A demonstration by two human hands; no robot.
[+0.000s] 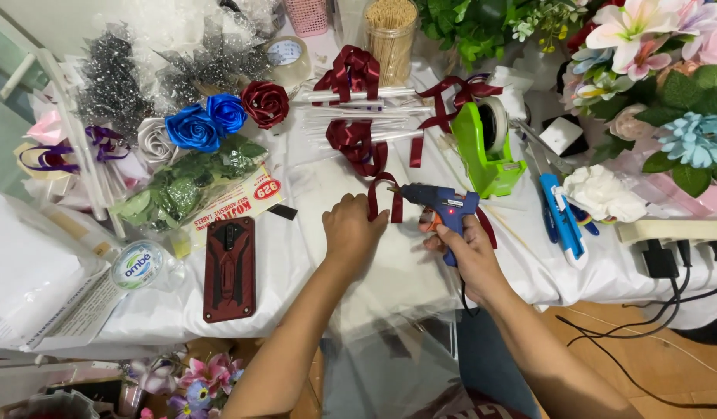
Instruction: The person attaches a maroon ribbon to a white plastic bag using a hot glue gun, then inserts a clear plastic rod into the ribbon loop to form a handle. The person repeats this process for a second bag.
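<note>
My right hand (469, 250) grips a blue hot glue gun (445, 206), its nozzle pointing left at a folded dark red ribbon (383, 194). My left hand (351, 229) pinches that ribbon loop against the white tablecloth (312, 194). More dark red ribbon bows (352, 71) lie further back on thin white sticks (351, 116). The ribbon's lower end is hidden behind my left hand's fingers.
A green tape dispenser (486, 143) stands behind the gun. Blue, red and grey ribbon roses (211, 116) lie at the left, with a red phone (230, 268) and a small round tub (139, 265). Artificial flowers (661, 70), a blue cutter (562, 213) and a power strip (669, 233) sit to the right.
</note>
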